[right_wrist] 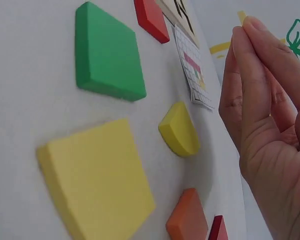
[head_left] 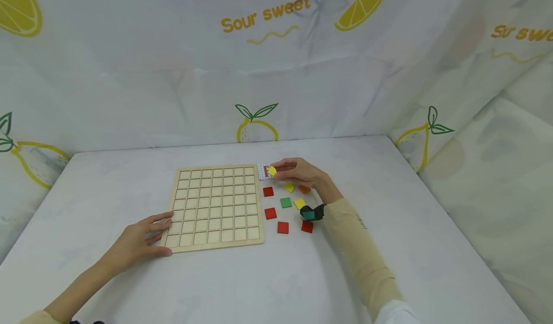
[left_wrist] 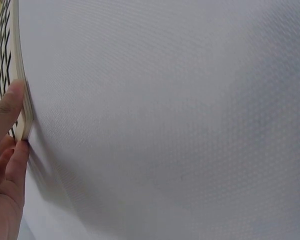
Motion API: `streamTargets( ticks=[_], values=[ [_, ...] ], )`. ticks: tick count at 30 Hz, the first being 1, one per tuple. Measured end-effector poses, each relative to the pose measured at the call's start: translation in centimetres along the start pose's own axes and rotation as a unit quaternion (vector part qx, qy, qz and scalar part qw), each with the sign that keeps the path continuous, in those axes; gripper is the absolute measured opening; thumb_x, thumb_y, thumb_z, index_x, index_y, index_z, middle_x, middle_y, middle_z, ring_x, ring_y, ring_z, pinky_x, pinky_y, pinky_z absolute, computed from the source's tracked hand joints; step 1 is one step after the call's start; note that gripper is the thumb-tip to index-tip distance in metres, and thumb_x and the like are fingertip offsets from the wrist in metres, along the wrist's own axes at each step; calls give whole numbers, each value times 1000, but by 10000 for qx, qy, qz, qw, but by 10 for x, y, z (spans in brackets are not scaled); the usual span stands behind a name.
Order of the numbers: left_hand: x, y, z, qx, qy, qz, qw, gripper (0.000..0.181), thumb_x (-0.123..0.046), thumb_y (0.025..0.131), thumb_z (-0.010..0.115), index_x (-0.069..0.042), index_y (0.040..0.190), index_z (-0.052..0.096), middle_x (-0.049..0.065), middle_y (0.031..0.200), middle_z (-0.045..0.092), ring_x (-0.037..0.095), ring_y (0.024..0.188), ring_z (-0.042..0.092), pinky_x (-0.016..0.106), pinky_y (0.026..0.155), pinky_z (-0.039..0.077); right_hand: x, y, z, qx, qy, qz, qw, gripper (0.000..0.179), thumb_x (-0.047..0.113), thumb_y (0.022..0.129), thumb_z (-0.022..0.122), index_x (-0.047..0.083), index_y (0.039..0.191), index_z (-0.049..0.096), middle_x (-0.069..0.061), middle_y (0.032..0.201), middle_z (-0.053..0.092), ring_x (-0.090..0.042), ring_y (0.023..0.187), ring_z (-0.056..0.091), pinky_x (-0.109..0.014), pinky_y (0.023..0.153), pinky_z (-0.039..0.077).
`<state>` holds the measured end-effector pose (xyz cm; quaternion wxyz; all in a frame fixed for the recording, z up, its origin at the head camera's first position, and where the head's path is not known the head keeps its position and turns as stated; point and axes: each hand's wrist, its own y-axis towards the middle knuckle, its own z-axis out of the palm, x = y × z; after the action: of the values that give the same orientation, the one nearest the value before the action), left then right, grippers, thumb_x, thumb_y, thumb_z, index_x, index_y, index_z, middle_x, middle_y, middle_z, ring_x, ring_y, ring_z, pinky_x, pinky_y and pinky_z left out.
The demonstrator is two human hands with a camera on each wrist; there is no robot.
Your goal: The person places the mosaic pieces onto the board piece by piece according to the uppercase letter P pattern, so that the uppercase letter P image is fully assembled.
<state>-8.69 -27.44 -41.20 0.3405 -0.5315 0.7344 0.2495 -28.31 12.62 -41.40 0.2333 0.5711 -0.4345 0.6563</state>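
Observation:
My right hand pinches a small yellow tile between thumb and fingertips, raised over a small printed pattern card. In the right wrist view only a sliver of that yellow tile shows above the fingertips. A square wooden grid board lies flat to the left of the card. My left hand holds the board's near left corner, thumb at the corner and fingers along the left edge. The left wrist view shows the thumb and fingers on either side of that corner.
Loose tiles lie right of the board: several red squares, a green square, a yellow square, a yellow curved-edge piece and an orange piece. Behind the white table hangs a lemon-printed curtain.

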Motion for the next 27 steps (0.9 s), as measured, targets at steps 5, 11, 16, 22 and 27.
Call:
streamTargets(
  ticks=[5,11,16,22,27],
  values=[
    [1,0,1,-48,105,65,9999,72,-17,65,85,17,121,55,22,142,44,42,120,49,22,89,55,4,7,8,-2,76,169,9998,38,0,91,63,-1,128,57,-13,123,61,-20,106,57,-29,96,54],
    [2,0,0,-71,72,139,9999,70,-16,65,85,17,120,56,22,142,44,40,119,50,22,89,55,7,17,18,132,13,30,9999,39,-1,91,64,-3,129,57,-11,119,64,-15,98,62,-28,94,55],
    [1,0,0,-44,5,83,10000,70,-16,65,85,18,120,56,23,142,44,42,119,49,22,89,55,9,26,29,335,552,33,9979,39,-7,91,60,-7,129,54,-12,112,67,-17,93,66,-34,95,55],
    [1,0,0,-40,-6,40,10000,71,-15,65,85,18,120,55,23,142,44,42,119,49,21,90,55,12,37,45,367,657,28,9972,39,-8,90,60,-6,129,55,-11,110,66,-16,91,66,-34,93,56],
    [2,1,0,-43,-2,25,10000,71,-14,65,85,18,120,55,23,142,43,41,119,49,21,90,54,16,44,59,451,526,3,9976,38,-8,89,61,-7,127,55,-10,107,65,-15,88,66,-35,92,57]
  ],
)
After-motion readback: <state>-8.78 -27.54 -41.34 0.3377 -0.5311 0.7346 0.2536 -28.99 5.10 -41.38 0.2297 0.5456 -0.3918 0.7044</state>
